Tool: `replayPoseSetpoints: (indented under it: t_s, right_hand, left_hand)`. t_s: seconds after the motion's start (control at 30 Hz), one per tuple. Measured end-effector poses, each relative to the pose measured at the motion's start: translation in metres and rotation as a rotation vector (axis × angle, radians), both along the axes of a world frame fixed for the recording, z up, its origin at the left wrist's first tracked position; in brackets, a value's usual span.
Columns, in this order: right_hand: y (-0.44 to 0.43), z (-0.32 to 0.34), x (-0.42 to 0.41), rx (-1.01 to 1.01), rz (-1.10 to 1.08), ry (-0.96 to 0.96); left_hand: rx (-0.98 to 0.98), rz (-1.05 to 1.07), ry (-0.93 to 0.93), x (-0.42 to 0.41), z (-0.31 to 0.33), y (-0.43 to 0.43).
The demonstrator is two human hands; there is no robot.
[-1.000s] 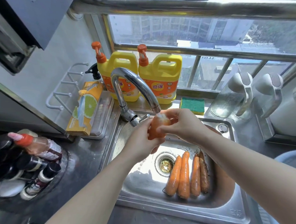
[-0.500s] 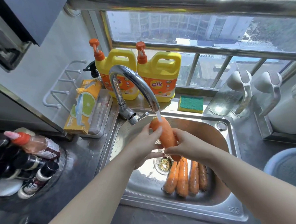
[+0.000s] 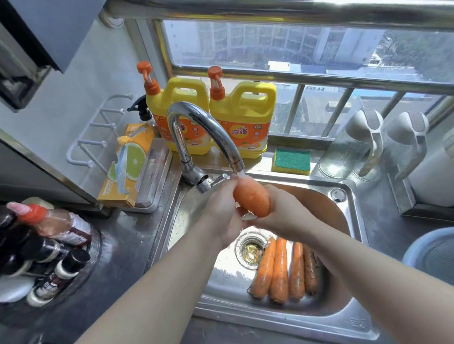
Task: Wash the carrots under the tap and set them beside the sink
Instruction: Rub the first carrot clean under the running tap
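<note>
1. Orange and wet, one carrot point(image 3: 252, 198) is held over the sink point(image 3: 344, 317), tilted, its blunt upper end right under the tap point(image 3: 197, 123) spout, where water runs onto it.
2. The left hand point(image 3: 219, 213) wraps the carrot from the left, back of the hand toward the camera, thumb up beside the spout; its fingertips are hidden behind the carrot.
3. The right hand point(image 3: 281, 214) grips the carrot's lower end from the right, fingers curled round it.
4. Both hands touch the carrot and meet below it, above the drain point(image 3: 251, 248).
5. A row of four carrots point(image 3: 280, 269) lies in the sink bottom, side by side and touching, just right of the drain, thick ends toward the near rim. The rightmost one is darker and partly under the right forearm.
6. Behind the tap two yellow jugs point(image 3: 246, 115) with orange pumps stand on the ledge by the window.
7. A green-topped sponge point(image 3: 291, 160) lies on the ledge right of the jugs, at the sink's back edge.
8. A box point(image 3: 126, 171) with a lime picture leans left of the tap.
9. Dark bottles point(image 3: 46, 241) crowd a round tray on the counter at far left, well apart from the sink.
10. A blue basin point(image 3: 437, 251) sits right of the sink.
</note>
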State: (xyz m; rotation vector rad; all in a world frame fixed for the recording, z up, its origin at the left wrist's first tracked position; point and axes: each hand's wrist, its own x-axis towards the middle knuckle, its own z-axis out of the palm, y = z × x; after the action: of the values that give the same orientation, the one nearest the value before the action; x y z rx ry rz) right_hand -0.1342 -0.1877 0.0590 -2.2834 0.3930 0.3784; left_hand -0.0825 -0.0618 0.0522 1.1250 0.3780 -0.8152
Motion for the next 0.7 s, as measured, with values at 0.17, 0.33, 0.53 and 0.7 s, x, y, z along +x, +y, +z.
replayPoseSetpoints:
  t_s: [0.17,0.33,0.53,0.7]
  right_hand:
    - [-0.017,0.01,-0.002,0.213,0.033,0.128]
    - [-0.019,0.015,0.004,0.115,0.136,0.273]
    - [0.012,0.003,-0.004,-0.497,0.132,-0.109]
    - [0.013,0.001,-0.008,-0.615,0.131,-0.056]
  left_hand:
    - [-0.027,-0.147,-0.098,-0.005,-0.002,0.012]
    - [-0.063,-0.089,-0.048,-0.005,-0.003,0.01]
    - [-0.018,0.251,0.043,0.006,0.004,-0.01]
    - [0.016,0.2,-0.027,0.002,0.005,-0.007]
